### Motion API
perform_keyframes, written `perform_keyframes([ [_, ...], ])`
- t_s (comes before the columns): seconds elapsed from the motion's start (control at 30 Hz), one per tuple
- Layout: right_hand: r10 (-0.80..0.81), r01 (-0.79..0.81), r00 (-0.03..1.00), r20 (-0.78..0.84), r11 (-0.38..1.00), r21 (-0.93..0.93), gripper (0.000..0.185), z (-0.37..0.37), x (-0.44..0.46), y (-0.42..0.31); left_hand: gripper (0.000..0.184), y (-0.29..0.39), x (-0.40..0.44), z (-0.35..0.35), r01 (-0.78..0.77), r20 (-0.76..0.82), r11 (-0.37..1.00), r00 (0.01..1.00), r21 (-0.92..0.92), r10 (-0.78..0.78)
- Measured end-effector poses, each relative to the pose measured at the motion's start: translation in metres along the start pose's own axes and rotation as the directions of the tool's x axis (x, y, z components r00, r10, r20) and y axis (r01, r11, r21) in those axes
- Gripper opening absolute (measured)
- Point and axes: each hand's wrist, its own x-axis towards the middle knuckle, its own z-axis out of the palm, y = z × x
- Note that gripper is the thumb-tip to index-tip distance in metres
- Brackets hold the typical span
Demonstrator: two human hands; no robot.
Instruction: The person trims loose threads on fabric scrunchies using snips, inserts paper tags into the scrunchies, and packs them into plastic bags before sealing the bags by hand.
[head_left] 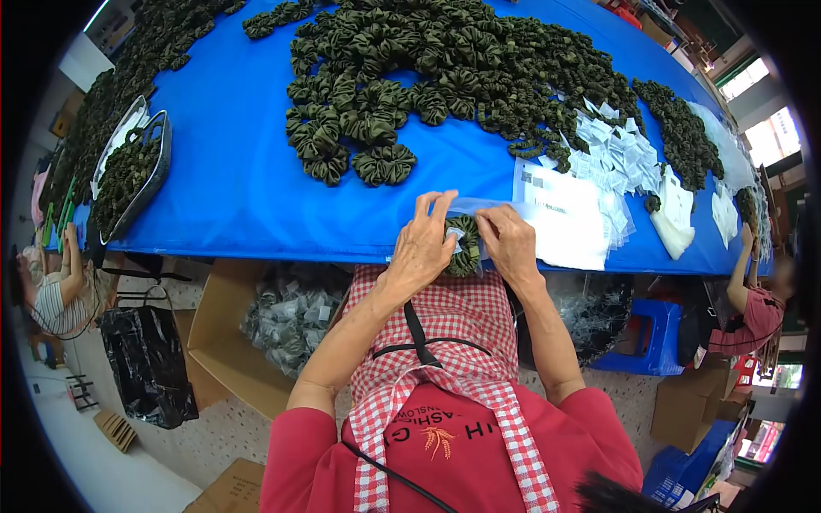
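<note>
At the table's front edge, a dark green scrunchie [464,250] with a small white label sits between my hands, seemingly inside a clear plastic bag [469,205]. My left hand [422,242] is closed on the left side of the bag, its fingers bent over the top edge. With thumb and forefinger, my right hand [510,242] pinches the bag's upper right side. Just beyond lies a large pile of green scrunchies [376,103]. Right of my right hand are a stack of white printed bags [569,214] and a heap of small clear packets [611,150].
The blue-covered table [222,111] carries a basket of small scrunchies [132,175] at left. Below stand an open cardboard box [227,329] of bagged scrunchies, a black bag [150,363] and a blue stool [654,338]. Other people work at left [64,295] and right [757,316].
</note>
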Motion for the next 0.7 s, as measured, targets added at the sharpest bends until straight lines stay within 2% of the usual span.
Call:
perform_keyframes([
  [0.03,-0.001,0.001,1.000,0.000,1.000,0.003,0.011,0.003,0.000,-0.002,0.059,0.003,0.001,0.000,-0.004,-0.023,1.000,1.000,-0.018,0.003],
  [0.07,-0.024,0.025,0.999,-0.035,0.998,0.053,0.009,0.005,-0.001,-0.003,0.059,-0.001,0.004,0.005,-0.001,-0.023,1.000,1.000,-0.016,0.001],
  [0.13,-0.047,0.055,0.996,-0.071,0.993,0.103,0.008,0.005,-0.001,-0.009,0.066,-0.010,0.013,0.012,-0.146,-0.118,0.988,0.982,0.052,0.151],
  [0.17,-0.040,0.047,0.998,-0.055,0.990,0.134,0.008,0.000,-0.001,-0.015,0.066,-0.009,0.016,0.010,-0.145,-0.120,0.988,0.981,0.054,0.151],
  [0.2,-0.034,0.040,0.999,-0.040,0.986,0.163,0.009,-0.003,-0.001,-0.018,0.060,-0.008,0.019,0.009,-0.015,0.034,0.999,0.999,0.033,0.014],
  [0.23,-0.035,0.041,0.999,-0.042,0.986,0.163,0.009,-0.003,-0.003,-0.018,0.055,-0.005,0.023,0.006,0.117,0.189,0.993,0.975,0.031,-0.121],
  [0.27,-0.110,0.113,0.993,-0.028,0.983,0.148,0.010,-0.004,-0.005,-0.016,0.055,-0.010,0.025,0.008,0.114,0.189,0.993,0.975,0.031,-0.118],
  [0.3,-0.185,0.185,0.983,-0.014,0.974,0.133,0.012,-0.005,-0.008,-0.013,0.050,-0.018,0.027,0.012,0.047,0.171,0.998,0.984,0.048,-0.054],
  [0.33,-0.219,0.219,0.976,-0.009,0.973,0.077,0.022,-0.007,-0.012,-0.009,0.046,-0.022,0.029,0.012,-0.021,0.154,0.998,0.988,0.067,0.010],
  [0.37,-0.220,0.220,0.975,-0.012,0.973,0.076,0.022,-0.012,-0.016,-0.006,0.046,-0.024,0.029,0.012,-0.024,0.153,0.997,0.988,0.067,0.013],
  [0.4,-0.153,0.154,0.988,-0.030,0.987,0.043,0.030,-0.017,-0.019,-0.004,0.039,-0.027,0.028,0.011,0.114,0.096,0.985,0.990,-0.127,-0.102],
  [0.43,-0.086,0.087,0.995,-0.049,0.996,0.013,0.038,-0.022,-0.023,-0.002,0.034,-0.030,0.028,0.009,0.233,0.062,0.917,0.972,-0.323,-0.226],
  [0.47,-0.011,0.010,1.000,-0.023,0.999,-0.052,0.056,-0.024,-0.027,0.003,0.032,-0.038,0.027,0.013,0.337,0.184,0.650,0.938,-0.681,-0.293],
  [0.5,-0.010,0.009,1.000,-0.022,0.999,-0.051,0.056,-0.022,-0.028,0.003,0.032,-0.042,0.026,0.016,0.338,0.185,0.650,0.938,-0.681,-0.294],
  [0.57,0.115,-0.115,0.993,-0.022,0.993,-0.004,0.063,-0.016,-0.029,0.002,0.029,-0.035,0.027,0.013,0.283,0.142,0.508,0.944,-0.814,-0.299],
  [0.63,0.092,-0.091,0.996,0.019,0.996,-0.016,0.068,-0.009,-0.027,0.005,0.029,-0.036,0.028,0.013,0.278,0.138,0.506,0.945,-0.817,-0.297],
  [0.7,-0.073,0.076,0.996,-0.043,0.996,0.049,0.065,0.003,-0.023,0.009,0.031,-0.033,0.029,0.013,0.234,0.098,0.403,0.938,-0.885,-0.331],
])
